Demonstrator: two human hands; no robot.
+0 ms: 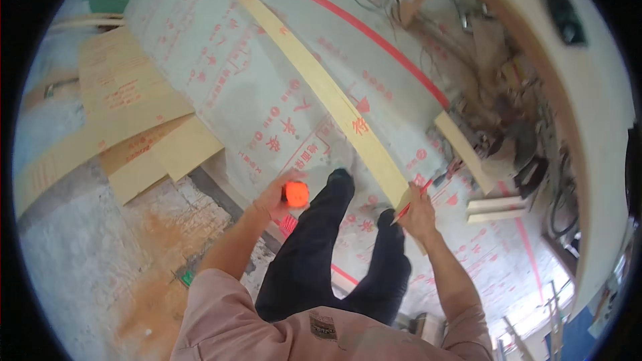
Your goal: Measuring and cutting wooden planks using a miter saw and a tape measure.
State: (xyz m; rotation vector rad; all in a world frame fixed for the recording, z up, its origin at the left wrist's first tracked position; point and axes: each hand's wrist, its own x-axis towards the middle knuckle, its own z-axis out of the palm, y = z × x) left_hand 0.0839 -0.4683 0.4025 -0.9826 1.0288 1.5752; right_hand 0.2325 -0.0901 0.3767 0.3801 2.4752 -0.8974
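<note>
My left hand (pixel 273 197) is closed around a bright orange and black tape measure (pixel 296 194), held out left of my knees. In my right hand (pixel 419 212) is a slim red pencil (pixel 404 210), its tip pointing down and to the left. The same hand rests at the near end of a long, narrow pale wood board (pixel 328 93). That board runs away from me toward the far left, with red print on its face. No drawn-out tape blade can be made out.
Printed white protective sheeting (pixel 267 93) with red tape lines covers the floor. Wood sheets (pixel 134 134) lie stacked at the left. Short wood offcuts (pixel 496 209) lie to the right, near cables and tools below a curved pale worktop edge (pixel 605 160). Bare, dusty floor (pixel 160 281) shows lower left.
</note>
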